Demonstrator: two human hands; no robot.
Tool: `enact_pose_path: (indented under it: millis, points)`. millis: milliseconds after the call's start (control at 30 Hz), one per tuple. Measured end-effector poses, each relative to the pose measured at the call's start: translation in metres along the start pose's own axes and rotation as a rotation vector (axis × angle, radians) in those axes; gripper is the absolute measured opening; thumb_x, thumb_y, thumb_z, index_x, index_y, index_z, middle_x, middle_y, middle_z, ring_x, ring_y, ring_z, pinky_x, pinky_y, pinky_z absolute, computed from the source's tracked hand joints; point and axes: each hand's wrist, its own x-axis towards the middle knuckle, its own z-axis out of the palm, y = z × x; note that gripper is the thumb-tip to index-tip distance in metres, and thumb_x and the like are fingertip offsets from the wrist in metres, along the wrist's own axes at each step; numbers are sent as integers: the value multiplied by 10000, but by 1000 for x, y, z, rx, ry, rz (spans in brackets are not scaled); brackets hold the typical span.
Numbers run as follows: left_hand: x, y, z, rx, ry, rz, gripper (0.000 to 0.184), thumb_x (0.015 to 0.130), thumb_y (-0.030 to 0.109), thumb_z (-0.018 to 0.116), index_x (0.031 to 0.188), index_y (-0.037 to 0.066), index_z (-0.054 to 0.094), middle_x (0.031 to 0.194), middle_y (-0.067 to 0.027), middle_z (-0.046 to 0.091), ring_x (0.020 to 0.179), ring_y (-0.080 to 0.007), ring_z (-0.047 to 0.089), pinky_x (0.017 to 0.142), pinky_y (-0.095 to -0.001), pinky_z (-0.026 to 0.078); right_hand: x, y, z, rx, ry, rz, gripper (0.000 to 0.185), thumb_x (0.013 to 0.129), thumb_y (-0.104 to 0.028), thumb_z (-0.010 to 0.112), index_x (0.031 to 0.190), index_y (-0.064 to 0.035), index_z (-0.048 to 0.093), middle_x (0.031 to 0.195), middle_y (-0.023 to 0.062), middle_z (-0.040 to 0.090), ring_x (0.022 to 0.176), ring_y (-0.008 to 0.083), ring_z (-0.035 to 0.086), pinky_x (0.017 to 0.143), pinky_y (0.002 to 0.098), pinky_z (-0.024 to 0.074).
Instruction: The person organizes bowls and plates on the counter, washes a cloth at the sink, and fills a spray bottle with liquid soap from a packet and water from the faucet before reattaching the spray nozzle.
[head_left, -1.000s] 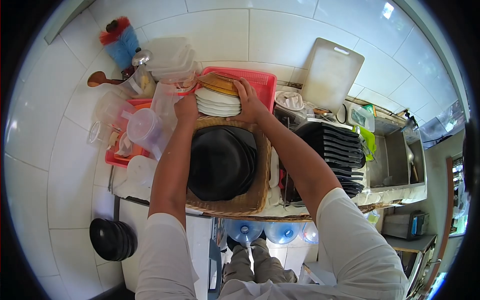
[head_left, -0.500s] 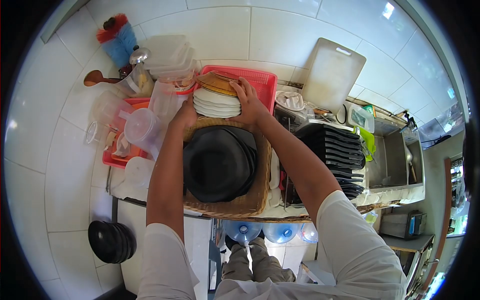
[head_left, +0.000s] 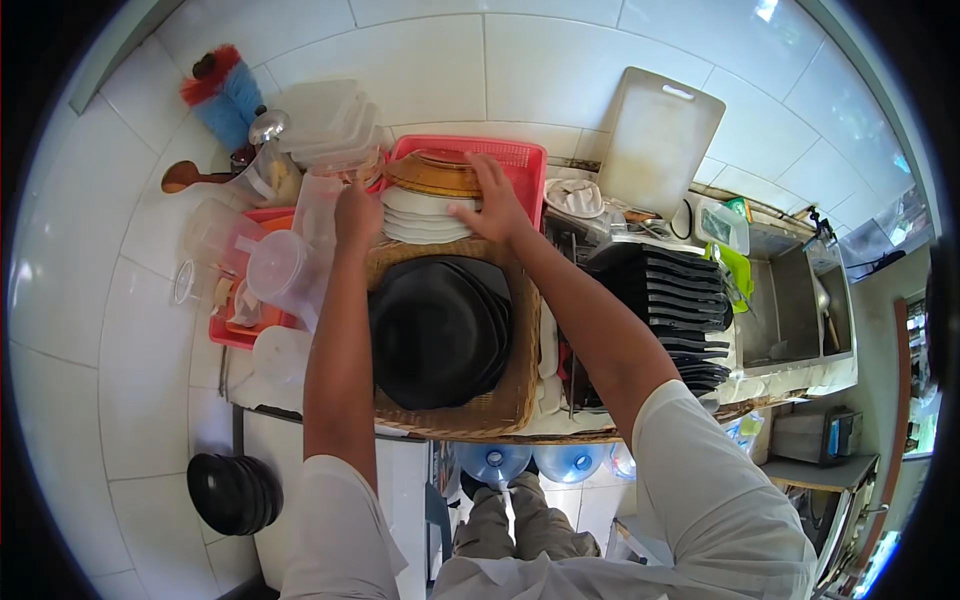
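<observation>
Plates, white and shallow with curved rims (head_left: 428, 222), form a short pile just behind the brown woven wicker basket (head_left: 522, 385), topped by amber see-through dishes (head_left: 432, 170). Behind this pile is a perforated rectangular pink-red plastic basket (head_left: 508, 149); whether the lowest plate rests inside it or just in front cannot be told. The left hand (head_left: 358, 215) is at the pile's left side, its fingers partly hidden, so its hold on the pile cannot be told. The right hand (head_left: 496, 203) reaches around the pile's right end, fingers stretched up beside the amber dishes and thumb apart from them in front of the white plates; how firmly it bears on them cannot be told either. Below the hands, between the forearms, large black angular plates (head_left: 440, 332) lie piled in the wicker basket. Just left of the left hand is a tall clear plastic container (head_left: 318, 208), with a cloudy lidded plastic jug (head_left: 277, 265) near it and stacked clear rectangular boxes (head_left: 325, 118) behind. Beyond the right forearm, black dishes (head_left: 665, 290) are ranged in a row, near a steel sink (head_left: 775, 300). An off-white cutting board with a slotted handle (head_left: 660, 145) leans against the tiled wall (head_left: 430, 75).
</observation>
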Motion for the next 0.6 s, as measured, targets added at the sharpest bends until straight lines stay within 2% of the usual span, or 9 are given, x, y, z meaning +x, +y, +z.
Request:
enact_pose_path:
  millis: [33, 67, 100, 200, 267, 367, 467, 533, 600]
  points:
    - [13, 3, 7, -276, 310, 119, 567, 957, 319, 569, 1430, 25, 466, 1408, -271, 521, 1305, -370, 509, 1086, -406, 404, 2, 1, 5, 1, 6, 3, 1102, 726, -655, 770, 1557, -110, 294, 1575, 282, 238, 1431, 478, 302, 1169, 533, 313]
    - [27, 5, 14, -556, 619, 239, 581, 965, 445, 572, 1329, -8, 553, 1315, -304, 572, 1210, -438, 560, 1043, -447, 435, 5, 2, 12, 18, 96, 195, 1068, 755, -667, 737, 1550, -93, 312, 1568, 286, 259, 1432, 469, 310, 1172, 512, 313]
    - [33, 12, 17, -555, 615, 242, 581, 965, 445, 572, 1329, -8, 553, 1315, -304, 572, 1210, -438, 560, 1043, -447, 435, 8, 1, 17, 34, 185, 387, 1037, 785, -678, 705, 1543, -77, 331, 1560, 291, 280, 1433, 459, 319, 1174, 491, 314]
    - [43, 25, 29, -491, 566, 495, 720, 937, 605, 554, 1351, 16, 561, 1344, -277, 573, 1259, -420, 542, 1062, -468, 418, 23, 0, 23, 20, 191, 464, 925, 832, -691, 643, 1443, -18, 474, 1488, 301, 399, 1388, 460, 379, 1133, 499, 353]
    - [41, 18, 35, -369, 315, 276, 835, 919, 711, 483, 1410, 36, 527, 1425, -238, 532, 1328, -401, 495, 1091, -471, 394, 36, -1, 14, 35, 191, 468, 854, 848, -690, 620, 1351, -3, 550, 1423, 295, 468, 1328, 451, 442, 1092, 493, 386]
    - [7, 24, 23, -368, 220, 249, 901, 905, 768, 417, 1449, 54, 503, 1530, -198, 436, 1387, -374, 441, 1112, -461, 382, 49, 16, 12, 84, 96, 490, 759, 874, -673, 594, 1187, 16, 654, 1294, 275, 579, 1195, 427, 551, 1015, 483, 438]
    - [8, 24, 32, -256, 332, 193, 911, 901, 776, 400, 1426, 41, 525, 1461, -201, 517, 1349, -364, 490, 1098, -466, 399, 61, 15, 2, 204, -127, 511, 707, 886, -635, 610, 1115, 30, 687, 1214, 259, 629, 1080, 392, 624, 970, 443, 479]
    - [-7, 25, 18, -189, 388, 202, 842, 931, 721, 418, 1387, 26, 554, 1411, -207, 558, 1313, -367, 523, 1076, -468, 418, 44, 10, 12, 166, 166, 429, 659, 900, -591, 637, 1177, 6, 673, 1190, 237, 641, 1069, 345, 630, 967, 412, 485]
    - [-36, 25, 16, -147, 433, 186, 775, 961, 667, 436, 1348, 11, 583, 1360, -212, 598, 1276, -370, 556, 1054, -470, 438, 37, 27, 33, 260, 217, 393, 646, 908, -571, 647, 1216, -4, 658, 1180, 223, 644, 1069, 319, 630, 966, 393, 485]
